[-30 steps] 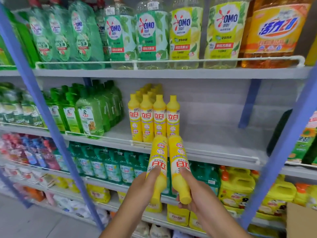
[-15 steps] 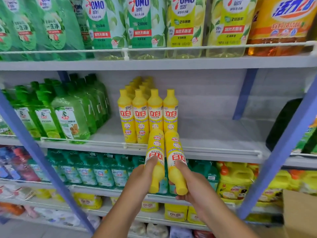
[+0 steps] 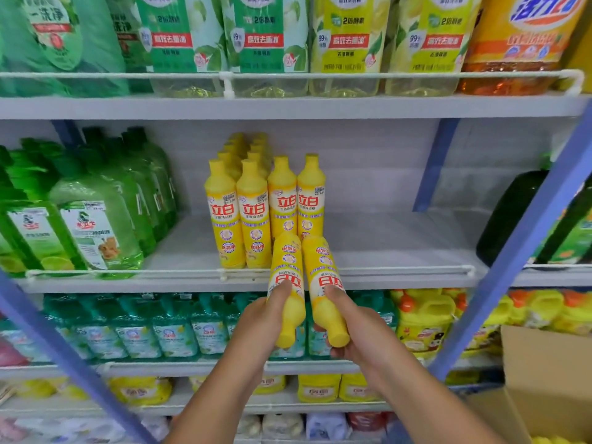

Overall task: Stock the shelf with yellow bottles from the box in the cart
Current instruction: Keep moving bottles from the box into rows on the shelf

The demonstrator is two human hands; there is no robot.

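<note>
Head view: left hand (image 3: 256, 328) and right hand (image 3: 355, 334) each grip one yellow bottle near its neck, fingers wrapped around, thumbs along the labels. Left bottle (image 3: 286, 283) and right bottle (image 3: 323, 283) point base-first at the shelf (image 3: 400, 248), touching side by side.

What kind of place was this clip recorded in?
Most likely a shop's cleaning-products aisle: tiered shelves with a wire rail, rows of identical yellow bottles and green bottles, and a cardboard box at lower right.
</note>
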